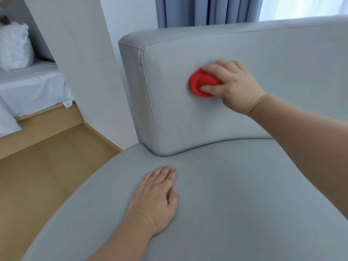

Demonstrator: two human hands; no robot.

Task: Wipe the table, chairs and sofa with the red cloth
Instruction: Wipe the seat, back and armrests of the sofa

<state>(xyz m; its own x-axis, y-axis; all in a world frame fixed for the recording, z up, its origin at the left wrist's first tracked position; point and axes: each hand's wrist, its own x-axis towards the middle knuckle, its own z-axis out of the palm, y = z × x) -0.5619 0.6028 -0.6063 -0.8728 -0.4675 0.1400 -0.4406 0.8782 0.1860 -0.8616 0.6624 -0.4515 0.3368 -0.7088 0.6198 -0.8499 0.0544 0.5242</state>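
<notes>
On fabric sofa [282, 59], wadded cloth [200, 84] (red)

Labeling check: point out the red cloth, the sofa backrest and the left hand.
red cloth [197, 85], head view, on its bunched exposed left part.
sofa backrest [188, 119], head view, on the bare front face below the cloth.
left hand [156, 196], head view, on the back of the hand.

A white wall [90, 72] stands at mid-left. Left of it lies a bed [32, 87] with white sheets and a pillow [15, 48]. A wooden floor [47, 166] meets the wall's foot. Right of the wall hang blue-grey curtains [207, 10], then a bright window [301, 6].
</notes>
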